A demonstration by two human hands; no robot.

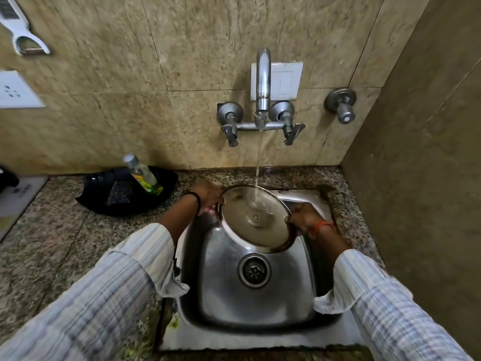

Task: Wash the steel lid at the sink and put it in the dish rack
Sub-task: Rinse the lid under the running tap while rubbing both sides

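The left hand grips the steel lid at its nine o'clock rim; the right hand clamps its three o'clock edge. The lid tilts over the sink, under the tap's stream at twelve o'clock.

sink basin open below, faucet overhead

Mid-frame, the left hand and right hand grip opposite edges of the steel lid over the sink, under the tap's running stream (hitting its upper part).
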